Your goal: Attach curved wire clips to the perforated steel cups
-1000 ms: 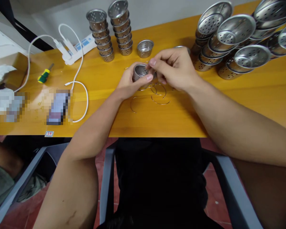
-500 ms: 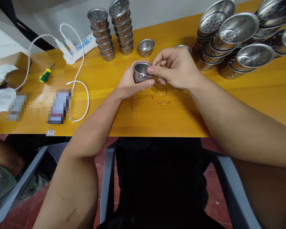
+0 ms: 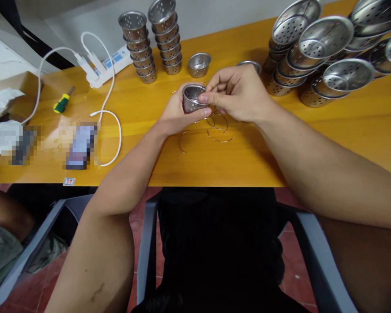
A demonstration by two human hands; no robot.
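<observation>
"Steel, perforated with small round holes: was that the cup (image 3: 190, 105) in your grip?"

"Yes. My left hand (image 3: 176, 114) was curved around it, the thumb along its near side, and its mouth looked upward. It was at the far side of the yellow-brown table (image 3: 195, 174); whether its bottom touched, I could not tell."

"And your right hand (image 3: 237, 94)?"

"Its thumb and forefinger made a narrow pinch at the right side of the cup's rim. I could not tell whether they were completely closed or had something thin between them."

"What lay near?"

"Several thin curved wires (image 3: 220, 141) were on the table, just on the near side of my hands. Behind stood one loose steel cup (image 3: 199, 67), and to its left two stacks of nested cups (image 3: 141, 56). At the right there was a bigger group of tilted stacks (image 3: 295, 71)."

"Any tool?"

"One screwdriver (image 3: 62, 103) with a green and yellow handle, well apart, at the left."
</observation>
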